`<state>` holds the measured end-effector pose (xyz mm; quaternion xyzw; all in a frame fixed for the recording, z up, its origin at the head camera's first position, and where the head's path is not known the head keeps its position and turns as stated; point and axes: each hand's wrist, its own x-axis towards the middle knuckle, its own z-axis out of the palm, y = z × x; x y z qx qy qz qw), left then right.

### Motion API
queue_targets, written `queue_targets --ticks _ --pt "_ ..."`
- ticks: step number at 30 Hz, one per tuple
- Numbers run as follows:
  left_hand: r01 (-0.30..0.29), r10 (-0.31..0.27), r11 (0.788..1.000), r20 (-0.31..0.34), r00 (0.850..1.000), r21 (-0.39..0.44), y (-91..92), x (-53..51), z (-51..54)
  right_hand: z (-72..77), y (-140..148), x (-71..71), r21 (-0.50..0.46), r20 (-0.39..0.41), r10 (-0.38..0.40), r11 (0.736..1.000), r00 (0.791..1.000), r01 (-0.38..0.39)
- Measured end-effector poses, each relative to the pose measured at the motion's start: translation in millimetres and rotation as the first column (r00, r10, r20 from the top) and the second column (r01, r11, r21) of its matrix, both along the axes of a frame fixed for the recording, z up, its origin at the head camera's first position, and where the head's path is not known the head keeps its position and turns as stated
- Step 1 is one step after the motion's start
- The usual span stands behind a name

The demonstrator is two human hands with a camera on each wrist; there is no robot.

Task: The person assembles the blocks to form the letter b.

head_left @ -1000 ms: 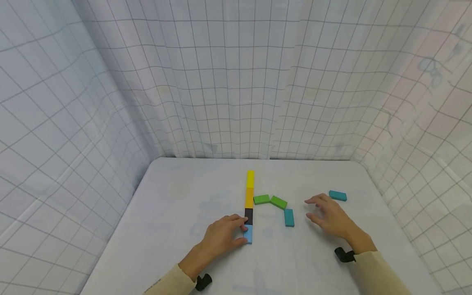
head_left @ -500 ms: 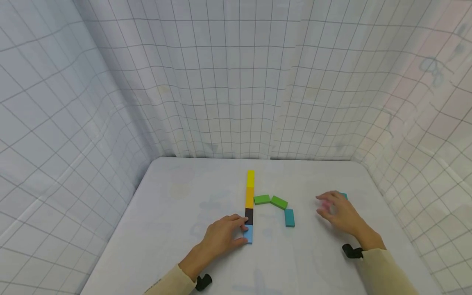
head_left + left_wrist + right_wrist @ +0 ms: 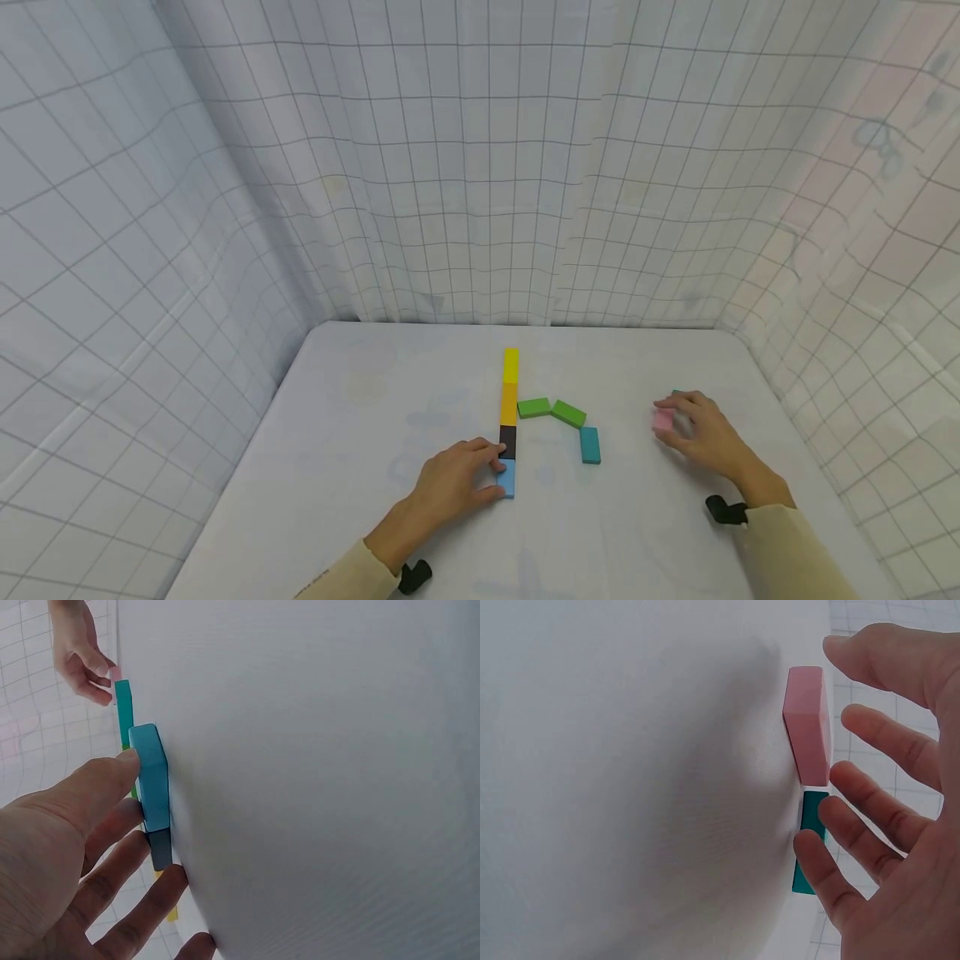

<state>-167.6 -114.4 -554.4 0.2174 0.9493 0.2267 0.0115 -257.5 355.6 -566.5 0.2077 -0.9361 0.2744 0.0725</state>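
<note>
My left hand (image 3: 454, 482) pinches a light blue block (image 3: 506, 486) between thumb and fingers, and the block lies flat on the table. Beyond it, a black block (image 3: 508, 437), an orange block (image 3: 509, 404) and a yellow block (image 3: 512, 365) continue a straight line. My right hand (image 3: 708, 437) hovers around a pink block (image 3: 662, 418). In the right wrist view, thumb and fingers are spread apart beside the pink block (image 3: 807, 727), without a visible grip. A teal block (image 3: 810, 817) lies just past it, mostly hidden by that hand in the head view.
Two green blocks (image 3: 534, 407) and a teal block (image 3: 590, 445) form a bent chain running right from the orange block. White gridded curtains (image 3: 480, 192) hang behind and on both sides of the white table (image 3: 360, 392).
My right hand has moved right, away from the teal block in the chain, to the pink block, and now covers most of the far teal block. The left hand stays in place.
</note>
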Motion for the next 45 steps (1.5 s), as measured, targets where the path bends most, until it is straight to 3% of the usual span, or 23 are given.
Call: queue_targets --ticks 16,35,45 --pt "0.012 -0.011 1.0 -0.018 1.0 0.011 -1.1 -0.2 -1.2 -5.1 6.2 -0.7 0.007 0.043 0.002 1.0 0.999 -0.002" --pt "0.001 -0.001 1.0 0.023 1.0 0.007 -0.1 -0.4 -0.5 -7.6 7.1 1.2 0.014 0.076 -0.012 1.0 0.997 0.011" --pt "-0.001 0.001 1.0 0.014 1.0 0.005 0.1 -0.8 -0.2 -7.3 5.0 1.5 0.016 0.087 -0.008 1.0 0.996 0.007"
